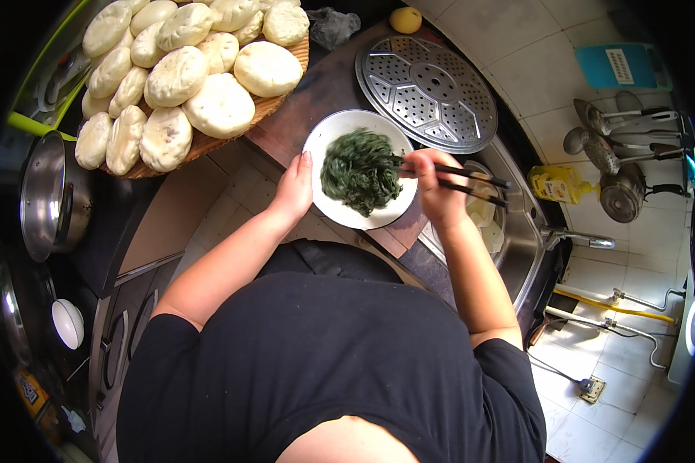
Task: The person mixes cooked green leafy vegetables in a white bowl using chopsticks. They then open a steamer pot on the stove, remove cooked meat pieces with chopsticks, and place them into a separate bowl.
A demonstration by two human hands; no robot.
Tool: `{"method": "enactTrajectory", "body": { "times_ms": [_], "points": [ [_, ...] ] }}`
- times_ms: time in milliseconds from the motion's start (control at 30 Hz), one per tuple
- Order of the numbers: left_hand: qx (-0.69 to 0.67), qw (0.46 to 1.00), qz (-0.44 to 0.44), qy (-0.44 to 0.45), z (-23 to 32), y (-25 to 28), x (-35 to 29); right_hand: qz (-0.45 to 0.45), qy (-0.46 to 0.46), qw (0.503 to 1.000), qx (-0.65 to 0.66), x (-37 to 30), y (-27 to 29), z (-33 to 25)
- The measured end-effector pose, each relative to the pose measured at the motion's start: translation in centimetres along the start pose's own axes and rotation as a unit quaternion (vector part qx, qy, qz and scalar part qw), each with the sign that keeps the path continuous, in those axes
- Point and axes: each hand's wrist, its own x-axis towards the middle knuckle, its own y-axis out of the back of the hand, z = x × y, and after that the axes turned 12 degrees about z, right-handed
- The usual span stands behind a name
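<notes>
A white plate (343,212) is gripped at its left rim by my left hand (295,185), the thumb over the edge. A heap of dark green cooked leafy vegetables (359,170) lies in its middle, slightly blurred. My right hand (439,185) is at the plate's right edge, its fingers closed on a pair of black chopsticks (479,179). Their tips reach into the right side of the greens, where they are partly hidden. The back ends of the chopsticks point right, over the sink side.
Pale round buns (176,75) crowd a woven tray (282,108) at the upper left. A perforated metal steamer rack (432,85) lies beyond the plate. The steel sink (521,239) and its faucet (583,238) are on the right. A metal pot (46,197) stands at the left.
</notes>
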Motion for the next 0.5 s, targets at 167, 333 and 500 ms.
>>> {"method": "enactTrajectory", "body": {
  "times_ms": [167, 333, 500],
  "points": [
    [-0.001, 1.000, 0.016, -0.024, 0.3, -0.1, -0.4, 0.164, -0.105, 0.979, 0.057, 1.6, 4.0, -2.8],
    [0.001, 1.000, 0.011, -0.002, 0.0, -0.2, 0.0, 0.158, -0.293, 0.938, 0.095, 0.6, 2.9, 3.3],
    [0.022, 1.000, 0.005, -0.005, 0.6, 0.0, -0.2, 0.164, -0.431, 0.856, 0.234, -0.9, 2.7, 6.9]
  ]
}}
